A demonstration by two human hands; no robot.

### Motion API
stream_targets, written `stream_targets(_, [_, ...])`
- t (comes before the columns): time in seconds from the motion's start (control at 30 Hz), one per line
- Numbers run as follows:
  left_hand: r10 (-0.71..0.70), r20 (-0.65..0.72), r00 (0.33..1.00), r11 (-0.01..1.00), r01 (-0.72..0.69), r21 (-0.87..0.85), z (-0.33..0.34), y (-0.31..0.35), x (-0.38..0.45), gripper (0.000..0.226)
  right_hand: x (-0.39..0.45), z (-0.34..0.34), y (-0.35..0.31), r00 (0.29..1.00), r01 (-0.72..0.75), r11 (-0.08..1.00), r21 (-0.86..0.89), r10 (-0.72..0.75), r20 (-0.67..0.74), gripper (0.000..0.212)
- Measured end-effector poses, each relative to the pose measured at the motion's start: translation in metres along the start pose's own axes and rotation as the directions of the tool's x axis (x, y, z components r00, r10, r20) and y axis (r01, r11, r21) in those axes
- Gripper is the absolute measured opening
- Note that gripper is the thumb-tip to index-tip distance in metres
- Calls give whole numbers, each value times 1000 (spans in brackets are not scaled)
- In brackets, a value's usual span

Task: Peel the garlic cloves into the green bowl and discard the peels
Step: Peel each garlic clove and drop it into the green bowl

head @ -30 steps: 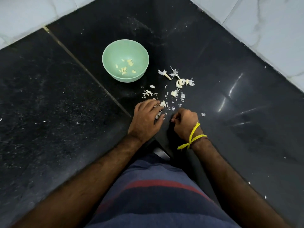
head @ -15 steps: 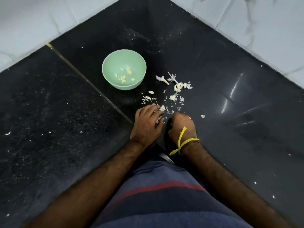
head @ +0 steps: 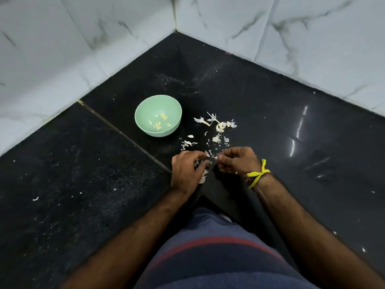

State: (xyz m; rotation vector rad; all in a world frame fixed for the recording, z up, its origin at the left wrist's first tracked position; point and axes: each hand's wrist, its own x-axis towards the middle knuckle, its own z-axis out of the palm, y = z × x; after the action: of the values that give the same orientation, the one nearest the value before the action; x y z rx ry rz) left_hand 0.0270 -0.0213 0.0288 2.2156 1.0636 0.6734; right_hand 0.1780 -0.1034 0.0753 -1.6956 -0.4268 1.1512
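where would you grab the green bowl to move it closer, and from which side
Pinch the rim of the green bowl on its near right side, thumb inside. It stands upright and open, the peeled cloves lie low in the middle, and that edge faces the right hand.

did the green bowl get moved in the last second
No. The green bowl sits at the same spot beside the floor seam and peel scraps; only the camera tilted.

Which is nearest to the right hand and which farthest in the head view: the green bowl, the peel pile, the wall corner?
From the right hand:
1. Peel pile, on the counter just beyond the fingers.
2. Green bowl, farther off to the left.
3. Wall corner, far back where the marble tiles meet.
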Motion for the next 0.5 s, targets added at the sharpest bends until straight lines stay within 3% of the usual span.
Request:
stream_targets(0.1, [-19,-15,1000,997,17,-76,-9,4,6,18,-4,-6,-3,1000,14,987,157,-14,1,4])
stream_targets(0.27, [32,1,999,923,-29,-383,-24,37,9,24,-12,-13,-13,995,89,947,308,-99,17,9])
stream_targets(0.5, [-25,21,999,861,32,-507,-40,63,19,14,-23,-13,-35,963,118,896,428,-209,171,23])
